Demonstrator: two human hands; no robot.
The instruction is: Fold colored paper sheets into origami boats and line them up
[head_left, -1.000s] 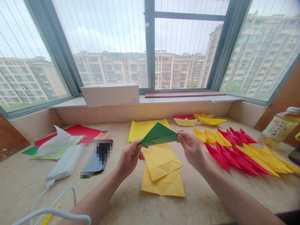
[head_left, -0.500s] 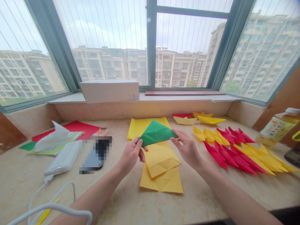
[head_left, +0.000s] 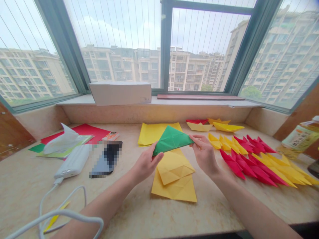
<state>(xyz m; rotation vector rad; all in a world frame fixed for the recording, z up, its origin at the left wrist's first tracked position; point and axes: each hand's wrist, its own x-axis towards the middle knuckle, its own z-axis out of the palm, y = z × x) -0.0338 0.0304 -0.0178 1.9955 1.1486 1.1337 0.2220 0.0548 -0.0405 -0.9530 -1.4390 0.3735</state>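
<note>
A green sheet of origami paper (head_left: 171, 138), folded to a peaked shape with a straight lower edge, is held up between my hands. My left hand (head_left: 146, 164) has its fingers at the paper's left corner, partly behind it, and its thumb stands off the front. At the right corner my right hand (head_left: 203, 151) pinches the paper between thumb and fingers. Below the green paper, creased yellow sheets (head_left: 174, 191) lie overlapping on the counter. Just behind it rests flat bright yellow paper (head_left: 147, 134).
Folded paper boats (head_left: 199, 126) and rows of red (head_left: 251, 167) and yellow pieces (head_left: 284, 169) stand at right, near a bottle (head_left: 299, 136). At left lie a power bank (head_left: 72, 162) with a cable (head_left: 82, 215), a blurred dark object (head_left: 107, 159), tissues (head_left: 62, 141) and red paper (head_left: 93, 131). A white box (head_left: 119, 94) sits on the sill.
My left thumb has come off the front of the green paper and now points right below its edge. The paper has tilted slightly, its right end higher. The whole view has shifted a little.
</note>
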